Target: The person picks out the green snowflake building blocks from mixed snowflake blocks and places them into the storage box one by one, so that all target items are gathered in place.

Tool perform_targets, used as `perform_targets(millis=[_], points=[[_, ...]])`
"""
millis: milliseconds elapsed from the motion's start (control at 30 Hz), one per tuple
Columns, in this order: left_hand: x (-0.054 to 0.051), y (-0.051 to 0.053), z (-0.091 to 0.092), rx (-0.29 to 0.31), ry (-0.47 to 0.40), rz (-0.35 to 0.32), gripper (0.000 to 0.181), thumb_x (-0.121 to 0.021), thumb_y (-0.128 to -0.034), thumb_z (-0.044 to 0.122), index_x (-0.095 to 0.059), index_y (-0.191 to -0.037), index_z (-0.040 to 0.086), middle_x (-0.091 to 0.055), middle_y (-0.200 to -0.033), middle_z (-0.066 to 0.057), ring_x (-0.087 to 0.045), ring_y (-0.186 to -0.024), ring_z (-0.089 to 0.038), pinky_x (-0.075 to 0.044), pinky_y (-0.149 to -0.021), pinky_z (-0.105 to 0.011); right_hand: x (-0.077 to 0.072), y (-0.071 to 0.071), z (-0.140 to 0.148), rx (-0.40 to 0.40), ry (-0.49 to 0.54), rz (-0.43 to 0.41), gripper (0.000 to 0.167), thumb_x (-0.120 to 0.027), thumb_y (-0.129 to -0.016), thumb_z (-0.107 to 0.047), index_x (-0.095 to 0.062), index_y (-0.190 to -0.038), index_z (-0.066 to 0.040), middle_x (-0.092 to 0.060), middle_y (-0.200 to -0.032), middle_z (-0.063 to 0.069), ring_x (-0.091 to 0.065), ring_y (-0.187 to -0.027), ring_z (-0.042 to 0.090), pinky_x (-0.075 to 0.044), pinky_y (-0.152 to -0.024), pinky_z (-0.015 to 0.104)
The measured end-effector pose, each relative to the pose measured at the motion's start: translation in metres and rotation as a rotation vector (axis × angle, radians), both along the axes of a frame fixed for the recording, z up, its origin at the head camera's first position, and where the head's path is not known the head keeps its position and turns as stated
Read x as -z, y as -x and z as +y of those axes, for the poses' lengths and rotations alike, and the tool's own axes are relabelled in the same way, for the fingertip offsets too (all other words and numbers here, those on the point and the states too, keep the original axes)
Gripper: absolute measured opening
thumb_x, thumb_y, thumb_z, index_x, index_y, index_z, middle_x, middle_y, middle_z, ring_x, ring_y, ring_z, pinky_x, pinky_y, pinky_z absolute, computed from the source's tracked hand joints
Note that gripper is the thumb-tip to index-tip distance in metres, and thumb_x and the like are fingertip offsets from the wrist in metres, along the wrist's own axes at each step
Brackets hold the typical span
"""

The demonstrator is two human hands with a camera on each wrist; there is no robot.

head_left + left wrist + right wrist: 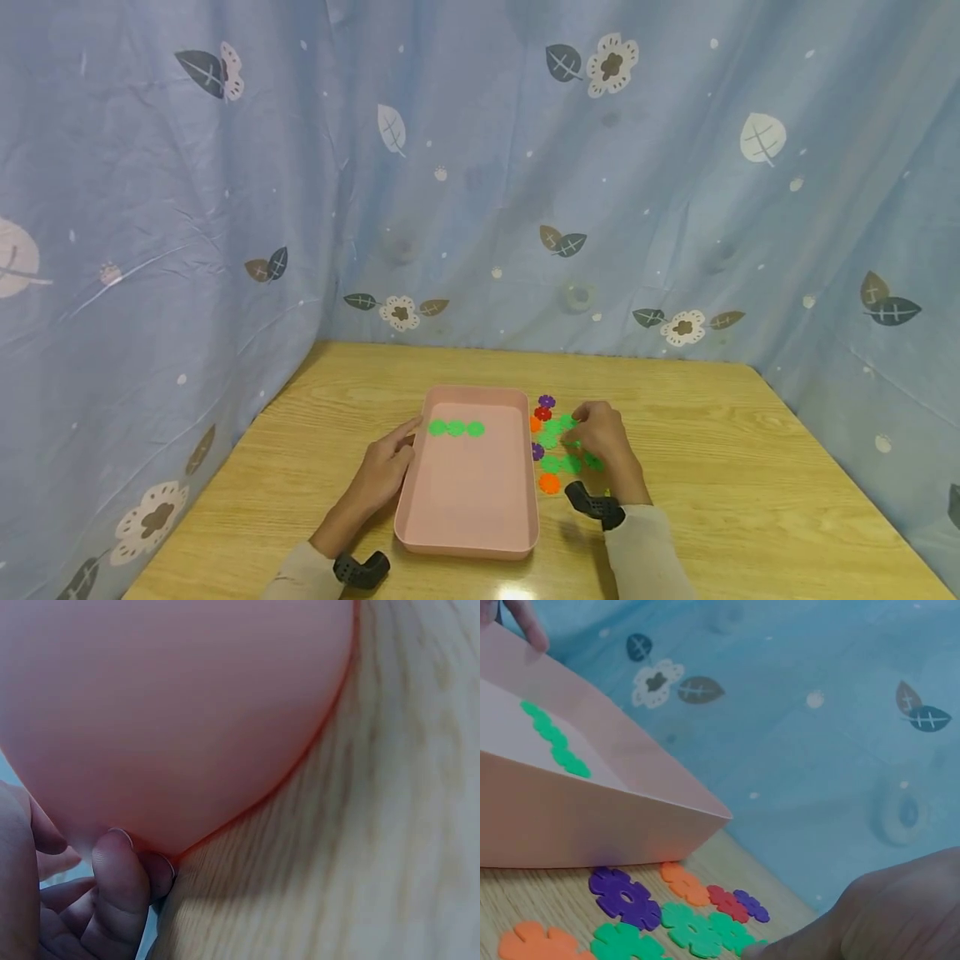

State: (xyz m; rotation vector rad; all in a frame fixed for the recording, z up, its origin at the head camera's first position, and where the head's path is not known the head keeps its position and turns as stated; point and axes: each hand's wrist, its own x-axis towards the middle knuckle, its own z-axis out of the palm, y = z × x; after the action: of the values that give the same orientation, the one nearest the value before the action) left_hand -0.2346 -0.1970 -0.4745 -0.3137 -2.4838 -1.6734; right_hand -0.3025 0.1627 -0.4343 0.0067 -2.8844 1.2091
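A shallow pink tray [472,508] lies on the table, with a row of three green flower-shaped discs [456,428] inside near its far end. At its left side, my left hand [382,471] holds the wall; in the left wrist view its curled fingers [120,877] press against the tray's outside near the bottom edge. My right hand [602,433] is over loose green flower discs [572,464] to the right of the tray. In the right wrist view the thumb [799,945] touches the edge of a green disc [731,932]. Its other fingertips are hidden.
Beside the tray's right wall lie purple [547,402], red [543,413] and orange discs [550,483], close to the green ones. The wooden table [720,467] reaches back to a blue patterned curtain [480,208], which also hangs along both sides.
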Motion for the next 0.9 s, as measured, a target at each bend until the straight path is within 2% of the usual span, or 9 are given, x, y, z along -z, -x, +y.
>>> perform_targets(millis=[167, 367, 500, 633, 700, 800, 900], points=[[0.0, 0.001, 0.0, 0.006, 0.021, 0.003, 0.051, -0.04, -0.1018, 0.004, -0.044, -0.153, 0.006, -0.065, -0.132, -0.022, -0.071, -0.105, -0.026, -0.056, -0.079, -0.029, 0.003, 0.0, 0.0, 0.002, -0.031, -0.007, 0.036, -0.084, -0.075, 0.0, -0.07, -0.106, 0.008, -0.067, -0.104, 0.022, -0.063, -0.091, 0.037, -0.057, -0.074, 0.048], [0.002, 0.0, 0.001, 0.011, 0.037, 0.0, 0.052, -0.039, -0.101, 0.005, -0.044, -0.153, 0.004, -0.064, -0.132, -0.024, -0.07, -0.088, -0.021, -0.054, -0.071, -0.028, 0.006, 0.001, 0.003, 0.006, -0.015, -0.018, 0.029, -0.084, -0.073, 0.002, -0.07, -0.098, 0.005, -0.066, -0.097, 0.018, -0.06, -0.084, 0.032, -0.055, -0.069, 0.042], [0.001, -0.001, 0.001, 0.007, 0.032, -0.004, 0.052, -0.039, -0.1013, 0.005, -0.043, -0.153, 0.005, -0.064, -0.133, -0.024, -0.069, -0.087, -0.019, -0.054, -0.071, -0.027, 0.007, 0.001, 0.003, -0.014, 0.01, -0.027, 0.021, -0.082, -0.077, 0.0, -0.071, -0.095, 0.003, -0.066, -0.093, 0.015, -0.058, -0.079, 0.029, -0.052, -0.064, 0.038], [0.0, -0.001, 0.0, 0.0, 0.023, -0.014, 0.052, -0.04, -0.1017, 0.005, -0.045, -0.153, 0.007, -0.064, -0.133, -0.022, -0.069, -0.088, -0.019, -0.053, -0.07, -0.028, 0.007, 0.0, 0.002, -0.045, 0.041, -0.042, 0.008, -0.077, -0.083, -0.003, -0.07, -0.086, -0.001, -0.064, -0.08, 0.011, -0.056, -0.068, 0.025, -0.047, -0.057, 0.034], [0.0, -0.001, -0.001, -0.001, 0.021, -0.024, 0.052, -0.04, -0.1016, 0.005, -0.045, -0.153, 0.008, -0.064, -0.133, -0.022, -0.069, -0.084, -0.019, -0.053, -0.066, -0.027, 0.005, 0.001, 0.002, -0.055, 0.052, -0.057, 0.008, -0.076, -0.085, -0.005, -0.069, -0.083, -0.002, -0.063, -0.076, 0.008, -0.056, -0.065, 0.023, -0.045, -0.056, 0.032], [-0.002, 0.0, -0.001, -0.002, 0.022, -0.025, 0.053, -0.04, -0.1007, 0.006, -0.044, -0.154, 0.008, -0.065, -0.133, -0.021, -0.068, -0.078, -0.018, -0.053, -0.063, -0.027, 0.0, 0.003, 0.002, -0.074, 0.054, -0.046, 0.006, -0.073, -0.088, -0.005, -0.068, -0.086, -0.002, -0.06, -0.075, 0.008, -0.053, -0.067, 0.022, -0.044, -0.058, 0.032], [-0.002, 0.0, -0.001, -0.002, 0.027, -0.021, 0.053, -0.04, -0.1004, 0.005, -0.044, -0.154, 0.007, -0.065, -0.132, -0.022, -0.069, -0.081, -0.018, -0.054, -0.065, -0.027, -0.005, 0.002, 0.001, -0.079, 0.057, -0.03, 0.006, -0.072, -0.089, -0.006, -0.069, -0.092, -0.001, -0.06, -0.082, 0.009, -0.052, -0.075, 0.024, -0.045, -0.063, 0.034]])
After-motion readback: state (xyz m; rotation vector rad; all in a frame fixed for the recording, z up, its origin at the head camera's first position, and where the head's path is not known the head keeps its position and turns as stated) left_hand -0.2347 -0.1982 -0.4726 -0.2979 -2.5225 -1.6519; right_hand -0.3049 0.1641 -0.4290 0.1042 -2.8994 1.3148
